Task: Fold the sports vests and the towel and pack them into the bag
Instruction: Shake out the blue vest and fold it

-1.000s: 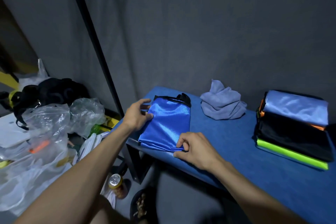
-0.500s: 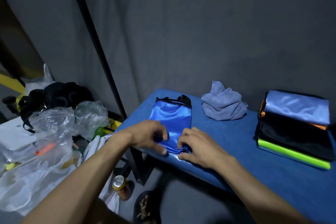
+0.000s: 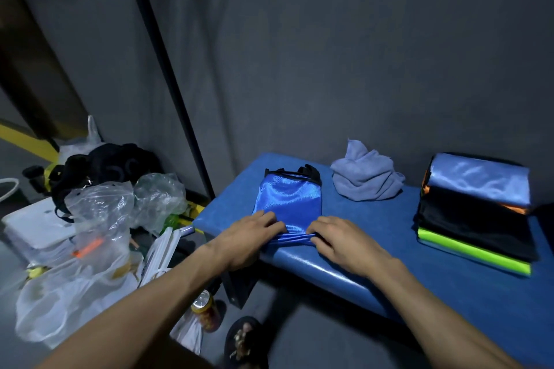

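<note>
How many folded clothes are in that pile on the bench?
4 that I can see in the pile: light blue on top, a sliver of orange below, then black, then bright green underneath. More may be hidden.

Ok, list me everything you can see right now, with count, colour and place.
blue vest: one, shiny blue with black trim, near left end of the bench
towel: one, grey-blue, crumpled, far side of the bench
folded vests: one stack, light blue, orange, black, lime green, right on the bench
bench: one, blue
plastic bags: several, clear, floor at left
black bag: one, behind the plastic bags
can: one, floor under the bench edge
left hand: pinches the vest's near edge
right hand: pinches the vest's near edge
</note>
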The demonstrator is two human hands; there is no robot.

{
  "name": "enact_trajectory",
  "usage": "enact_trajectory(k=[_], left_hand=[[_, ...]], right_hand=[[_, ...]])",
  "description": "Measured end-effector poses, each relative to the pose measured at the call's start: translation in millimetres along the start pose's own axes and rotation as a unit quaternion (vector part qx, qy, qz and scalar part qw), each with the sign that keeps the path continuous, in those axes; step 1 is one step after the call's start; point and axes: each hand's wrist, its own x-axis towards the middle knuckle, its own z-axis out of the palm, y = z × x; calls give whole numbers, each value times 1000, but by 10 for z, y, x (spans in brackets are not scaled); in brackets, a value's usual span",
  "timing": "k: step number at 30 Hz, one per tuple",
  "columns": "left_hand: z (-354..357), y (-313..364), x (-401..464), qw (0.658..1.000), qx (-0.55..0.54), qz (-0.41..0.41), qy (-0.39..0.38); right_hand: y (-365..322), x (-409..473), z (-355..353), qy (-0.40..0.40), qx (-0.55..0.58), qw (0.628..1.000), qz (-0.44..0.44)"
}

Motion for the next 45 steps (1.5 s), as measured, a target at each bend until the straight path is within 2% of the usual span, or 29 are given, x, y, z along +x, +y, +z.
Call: enact_trajectory(k=[4,11,13,15,17,20,22,25,29,30,32,35,37,39,41,43,45], left_hand=[[39,2,-52,998,-15,-19,62],[70,-78,-129,996,-35,-7,82],[-7,-72,-157,988,-103,-43,102],[-155,-53,-157,956,-221,-74,180],[-417,12,-93,899,-337,-79,268],[-889,193,102,824,-447,-56,343],[-1103,256,251,798,-471,-48,374],[-1162,147,478,794,-482,-74,365],[-773,-167,845,801,-495,-186,280],[-611,-243,930,803,-492,-212,261],[-247,-403,1053,811,-476,-256,225],[159,-637,1126,830,-416,-323,182],[240,-728,1158,820,-412,-353,181],[234,-735,1201,804,-418,-370,203],[229,-705,1234,808,-394,-384,210],[209,-646,1232,805,-391,-398,203],[141,-612,1187,794,-435,-391,166]], right_hand=[[45,-117,28,6,1,1000,0],[-89,-227,212,65,-97,993,10],[-92,-198,71,71,-61,994,47],[-117,-182,-227,97,31,990,99],[-180,-134,-597,159,189,956,160],[-321,-16,-1050,248,450,836,194],[-356,61,-1232,296,532,771,189],[-231,238,-1310,313,583,720,209],[56,541,-1006,291,627,670,271],[129,587,-871,271,627,675,280],[266,617,-590,222,594,711,304],[448,573,-334,139,460,811,333],[515,503,-306,62,363,871,326],[555,408,-297,20,270,907,323],[555,304,-298,8,242,904,353],[491,211,-315,-19,324,862,389],[423,137,-373,-46,392,826,403]])
